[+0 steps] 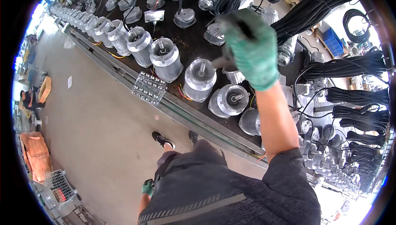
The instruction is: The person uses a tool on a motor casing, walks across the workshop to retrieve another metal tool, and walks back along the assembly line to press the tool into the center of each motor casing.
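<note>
My right hand (252,47), in a green glove with dark grey fingers, is raised over the motor bench (187,39). Its fingers are smeared by motion, so their grip is unclear. Just below them stands an upright silver motor housing (200,80) with a shaft in its open top. Another housing (229,101) leans beside it, its shaft tilted to the right. A further housing (166,60) stands upright on the left. Down by my left side hangs my left hand (147,187), also green-gloved; its fingers are too small to read.
Along the bench edge runs a metal rail (198,124), with a studded metal plate (149,88) on it. More motor housings line up at the far left. Bundles of black cable (313,8) lie at the back and right. A wire basket (60,186) stands lower left.
</note>
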